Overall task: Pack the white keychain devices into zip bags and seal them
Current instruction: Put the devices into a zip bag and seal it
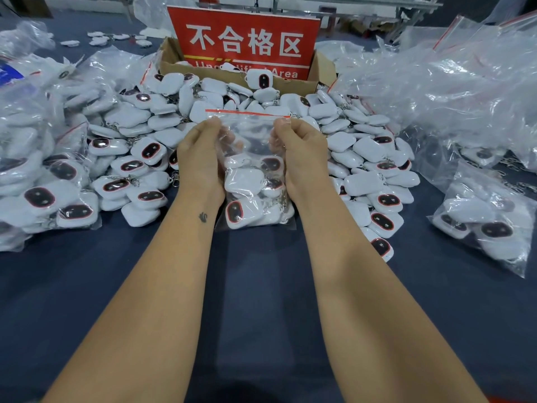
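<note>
At the centre of the frame, my left hand (200, 158) and right hand (299, 155) pinch the top corners of a zip bag (252, 181) holding white keychain devices (247, 181), and uneven pressing could leave its red-striped seal partly open.

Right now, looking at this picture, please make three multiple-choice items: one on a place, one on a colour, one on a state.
1. Where is the cardboard box?
A. behind the loose device pile
B. under the table
C. in the left hand

2. What colour is the zip bag closure strip?
A. green
B. red
C. black

3. What are the hands doing?
A. both resting open
B. only one holds the bag
C. left hand and right hand both grip the bag

Answers: 1 A, it stands beyond the pile; 2 B, a red line crosses the bag's top; 3 C, fingers pinch both top corners.
</note>
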Demonstrator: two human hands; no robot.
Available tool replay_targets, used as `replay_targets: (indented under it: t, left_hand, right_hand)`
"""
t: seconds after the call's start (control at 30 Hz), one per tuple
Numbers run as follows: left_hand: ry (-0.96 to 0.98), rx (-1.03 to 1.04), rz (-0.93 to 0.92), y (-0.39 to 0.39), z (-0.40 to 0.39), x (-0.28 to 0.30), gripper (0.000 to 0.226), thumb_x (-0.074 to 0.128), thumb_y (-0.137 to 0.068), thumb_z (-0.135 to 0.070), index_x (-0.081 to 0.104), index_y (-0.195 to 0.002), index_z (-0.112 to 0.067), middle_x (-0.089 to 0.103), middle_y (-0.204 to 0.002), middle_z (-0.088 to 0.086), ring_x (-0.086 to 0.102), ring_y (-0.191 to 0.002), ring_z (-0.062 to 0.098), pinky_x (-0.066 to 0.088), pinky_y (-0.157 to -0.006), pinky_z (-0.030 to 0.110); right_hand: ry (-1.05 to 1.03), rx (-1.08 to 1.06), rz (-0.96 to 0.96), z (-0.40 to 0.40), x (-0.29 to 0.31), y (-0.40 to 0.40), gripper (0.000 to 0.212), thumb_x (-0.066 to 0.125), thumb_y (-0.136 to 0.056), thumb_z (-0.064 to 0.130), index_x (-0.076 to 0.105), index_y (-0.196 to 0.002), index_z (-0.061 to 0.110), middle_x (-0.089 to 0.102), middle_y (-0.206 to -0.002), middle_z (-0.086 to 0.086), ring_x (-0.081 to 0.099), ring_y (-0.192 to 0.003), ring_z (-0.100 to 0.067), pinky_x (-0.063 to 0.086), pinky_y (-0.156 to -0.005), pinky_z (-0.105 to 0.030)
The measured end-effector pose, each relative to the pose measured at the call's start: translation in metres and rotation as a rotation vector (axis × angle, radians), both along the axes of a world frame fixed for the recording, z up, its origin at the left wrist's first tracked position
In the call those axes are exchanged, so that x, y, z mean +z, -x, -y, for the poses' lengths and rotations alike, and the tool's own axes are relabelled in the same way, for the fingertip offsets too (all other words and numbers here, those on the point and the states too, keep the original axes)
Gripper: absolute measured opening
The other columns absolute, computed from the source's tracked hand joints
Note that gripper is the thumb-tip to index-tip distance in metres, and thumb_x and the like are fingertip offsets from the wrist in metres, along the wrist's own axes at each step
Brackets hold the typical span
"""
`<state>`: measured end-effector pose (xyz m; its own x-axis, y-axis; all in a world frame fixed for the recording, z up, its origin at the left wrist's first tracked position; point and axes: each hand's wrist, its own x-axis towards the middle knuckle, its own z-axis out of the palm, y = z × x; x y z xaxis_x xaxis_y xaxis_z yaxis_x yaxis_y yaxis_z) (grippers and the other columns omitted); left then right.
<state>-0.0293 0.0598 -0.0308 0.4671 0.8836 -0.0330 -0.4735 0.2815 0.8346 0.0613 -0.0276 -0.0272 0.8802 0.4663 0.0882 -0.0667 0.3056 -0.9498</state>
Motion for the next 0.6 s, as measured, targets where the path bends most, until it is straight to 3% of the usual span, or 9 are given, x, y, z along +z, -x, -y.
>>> replay_targets:
  t: [0.13, 0.4, 0.53, 0.6]
  left_hand:
    - [-0.022, 0.030, -0.012, -0.0003, 0.0005, -0.0011, 0.019, 0.061, -0.095, -0.011, 0.062, -0.077, -0.015, 0.065, -0.061, -0.003, 0.061, -0.054, 0.009, 0.054, -0.060, 0.025]
    - [0.030, 0.041, 0.028, -0.0008, -0.0022, -0.0014, 0.017, 0.060, -0.094, -0.006, 0.059, -0.079, -0.014, 0.063, -0.068, -0.002, 0.059, -0.059, 0.009, 0.052, -0.055, 0.024]
    - [0.037, 0.013, -0.014, -0.0028, -0.0030, -0.0019, 0.014, 0.064, -0.091, -0.010, 0.063, -0.078, -0.011, 0.065, -0.068, -0.001, 0.061, -0.061, 0.011, 0.054, -0.059, 0.028]
    - [0.047, -0.038, -0.012, -0.0023, -0.0037, -0.0025, 0.008, 0.067, -0.090, -0.014, 0.066, -0.087, -0.007, 0.066, -0.074, 0.003, 0.062, -0.067, 0.016, 0.055, -0.061, 0.030]
  right_hand:
    - [0.024, -0.010, 0.029, 0.0017, 0.0003, 0.0024, 0.012, 0.061, -0.095, 0.004, 0.064, -0.084, 0.006, 0.057, -0.060, 0.002, 0.049, -0.056, -0.010, 0.047, -0.064, -0.022]
    - [0.096, 0.025, 0.077, 0.0009, 0.0014, 0.0047, 0.014, 0.068, -0.090, 0.008, 0.069, -0.077, 0.015, 0.061, -0.067, -0.002, 0.051, -0.068, -0.018, 0.047, -0.074, -0.033]
    - [0.073, 0.010, 0.077, 0.0016, -0.0004, 0.0036, 0.016, 0.065, -0.092, 0.006, 0.068, -0.079, 0.014, 0.061, -0.067, 0.000, 0.054, -0.067, -0.014, 0.049, -0.073, -0.031]
    - [0.050, 0.024, 0.060, 0.0020, -0.0004, 0.0033, 0.016, 0.065, -0.092, 0.005, 0.068, -0.078, 0.012, 0.061, -0.066, 0.000, 0.054, -0.065, -0.014, 0.050, -0.072, -0.030]
